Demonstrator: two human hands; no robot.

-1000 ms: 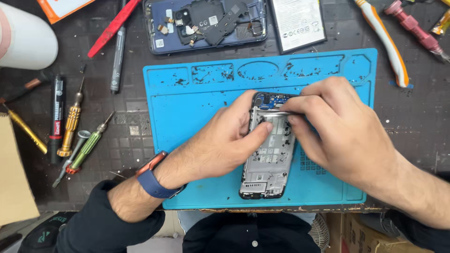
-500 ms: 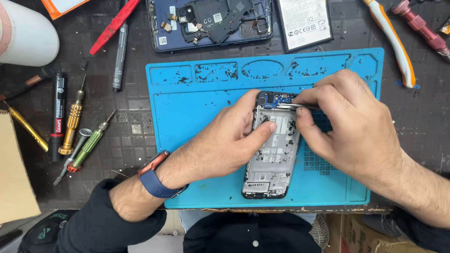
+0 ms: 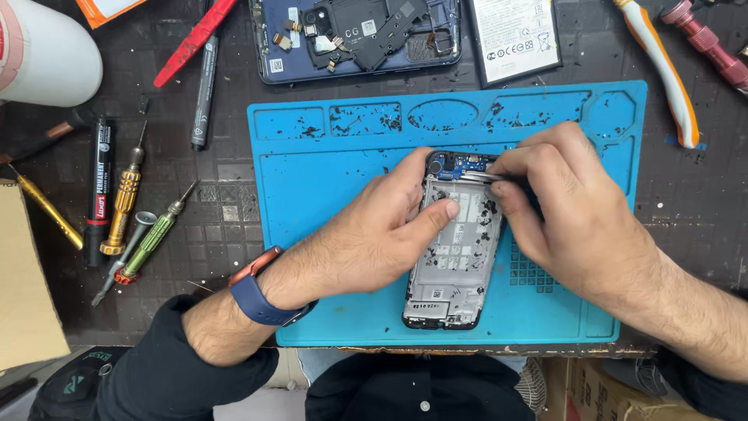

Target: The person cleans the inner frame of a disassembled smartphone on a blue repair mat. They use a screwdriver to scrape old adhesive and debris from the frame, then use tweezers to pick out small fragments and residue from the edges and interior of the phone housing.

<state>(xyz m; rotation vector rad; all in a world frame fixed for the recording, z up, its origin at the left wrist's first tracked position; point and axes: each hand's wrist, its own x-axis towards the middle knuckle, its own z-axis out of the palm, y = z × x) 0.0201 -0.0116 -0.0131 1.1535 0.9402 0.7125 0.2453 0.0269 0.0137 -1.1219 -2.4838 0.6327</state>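
At frame centre, an opened phone (image 3: 456,257) lies on a blue mat (image 3: 327,164). The left hand (image 3: 374,234) steadies its side, grip loosely closed on it. The right hand (image 3: 576,210) pinches metal tweezers (image 3: 477,177) at its top.

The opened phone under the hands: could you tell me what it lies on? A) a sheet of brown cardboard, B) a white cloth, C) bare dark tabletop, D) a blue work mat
D: the opened phone lies flat on the blue work mat, with the left hand steadying it and the right hand at its top end.

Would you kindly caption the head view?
Left hand steadies an opened phone on a blue mat; right hand applies tweezers.
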